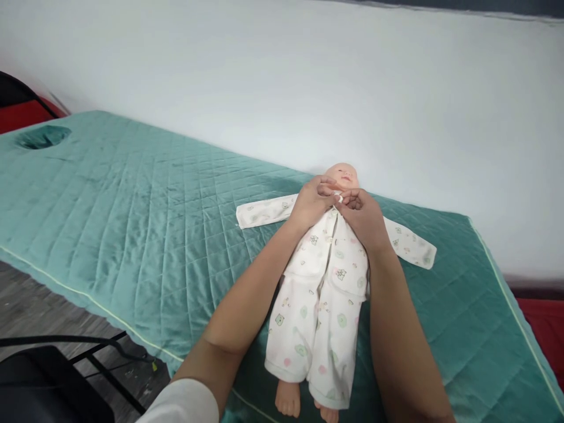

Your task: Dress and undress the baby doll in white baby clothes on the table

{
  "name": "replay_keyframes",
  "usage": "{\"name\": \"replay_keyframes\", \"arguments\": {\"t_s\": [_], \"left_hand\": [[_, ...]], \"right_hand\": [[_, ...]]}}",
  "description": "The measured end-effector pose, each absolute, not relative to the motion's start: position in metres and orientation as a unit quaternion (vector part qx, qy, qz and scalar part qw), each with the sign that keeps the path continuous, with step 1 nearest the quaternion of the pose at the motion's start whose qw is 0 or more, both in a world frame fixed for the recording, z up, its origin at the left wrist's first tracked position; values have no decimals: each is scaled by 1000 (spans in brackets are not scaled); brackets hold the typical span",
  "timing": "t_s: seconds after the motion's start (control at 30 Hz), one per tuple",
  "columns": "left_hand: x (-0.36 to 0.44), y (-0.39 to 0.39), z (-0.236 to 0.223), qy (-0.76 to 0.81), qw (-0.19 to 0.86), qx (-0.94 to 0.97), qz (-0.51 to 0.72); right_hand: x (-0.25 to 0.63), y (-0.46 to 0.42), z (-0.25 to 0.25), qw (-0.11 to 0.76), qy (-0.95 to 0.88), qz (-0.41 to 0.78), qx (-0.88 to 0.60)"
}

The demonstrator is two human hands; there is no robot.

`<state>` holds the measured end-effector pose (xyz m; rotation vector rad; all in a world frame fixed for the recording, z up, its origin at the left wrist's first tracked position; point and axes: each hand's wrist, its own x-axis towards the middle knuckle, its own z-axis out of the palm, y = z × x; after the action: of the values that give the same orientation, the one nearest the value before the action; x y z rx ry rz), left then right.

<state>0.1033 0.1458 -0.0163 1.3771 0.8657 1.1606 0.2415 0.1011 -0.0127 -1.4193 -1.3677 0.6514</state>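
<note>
A baby doll (344, 174) lies on its back, dressed in a white printed pajama top (308, 249) and matching pants (299, 320). Its bare feet point toward me, and both sleeves spread out to the sides. At the neck, my left hand (312, 202) is closed in a pinch on the top's collar (338, 198). My right hand (365, 216) pinches the same collar from the other side, thumbs close together. Fingers partly cover the neckline, so the fastening there is hard to make out. Below, the front edges run down the middle of the chest.
A green quilted cover (145, 217) drapes the bed, with a round hole (43, 136) at its far left. Behind it stands a white wall (282, 82). A black chair (53, 385) is at lower left, and something red (544, 335) shows at right.
</note>
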Motion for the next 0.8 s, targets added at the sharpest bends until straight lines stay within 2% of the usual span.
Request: {"name": "replay_keyframes", "arguments": {"t_s": [0.3, 0.6, 0.8], "left_hand": [[101, 144, -15, 323, 641, 482, 502], [98, 143, -12, 312, 624, 525, 486], [101, 141, -11, 336, 621, 516, 485]], "right_hand": [[242, 96, -17, 511, -562, 248, -601], [242, 92, -18, 544, -528, 242, -606], [242, 92, -19, 529, -534, 227, -619]]}}
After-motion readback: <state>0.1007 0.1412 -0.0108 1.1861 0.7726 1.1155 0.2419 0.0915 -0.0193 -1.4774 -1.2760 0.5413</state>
